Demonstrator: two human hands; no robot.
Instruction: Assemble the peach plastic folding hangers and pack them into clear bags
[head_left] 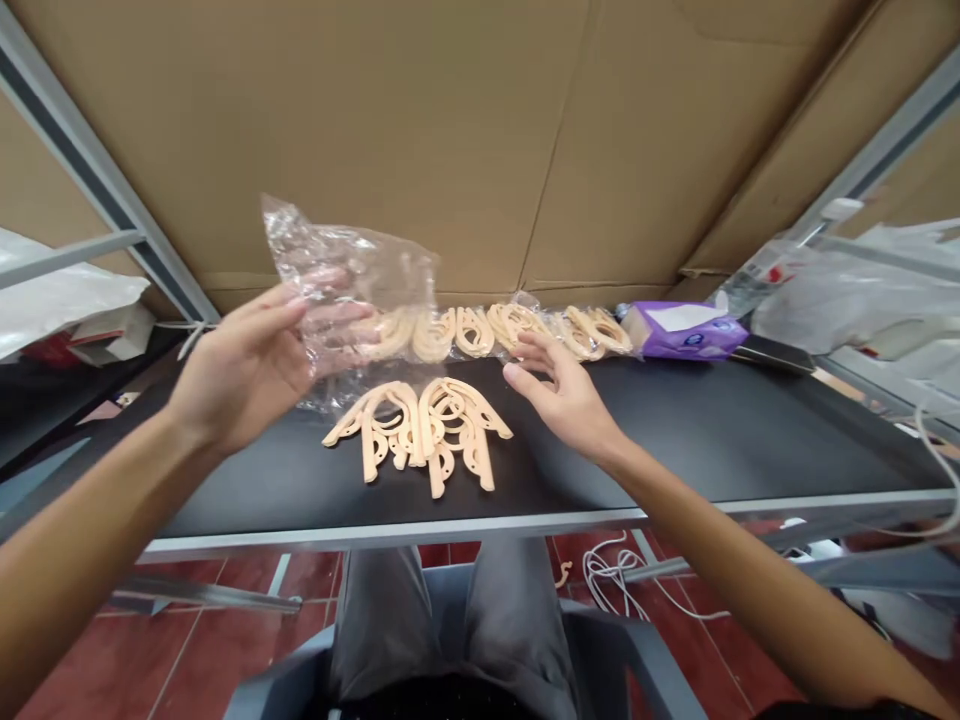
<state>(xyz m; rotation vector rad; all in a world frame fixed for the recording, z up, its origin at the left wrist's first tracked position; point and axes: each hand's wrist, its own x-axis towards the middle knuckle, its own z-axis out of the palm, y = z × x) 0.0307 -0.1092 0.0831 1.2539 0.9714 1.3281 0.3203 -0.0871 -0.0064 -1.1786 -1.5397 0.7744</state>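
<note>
My left hand point(255, 365) holds up a clear plastic bag point(352, 290) above the black table point(712, 430), fingers pinched on its edge. Below it lies a small pile of beige plastic hanger-shaped pieces point(424, 430). My right hand point(562, 390) hovers just right of that pile with fingers spread and nothing in it. Behind, a row of bagged beige pieces point(517, 328) lines the table's back edge.
A purple tissue pack point(682, 330) lies at the back right beside a dark flat object point(772, 352). Cardboard point(480, 130) walls the back. Metal frame bars and white plastic bags point(847, 290) flank both sides. White cables point(615, 575) hang below the table.
</note>
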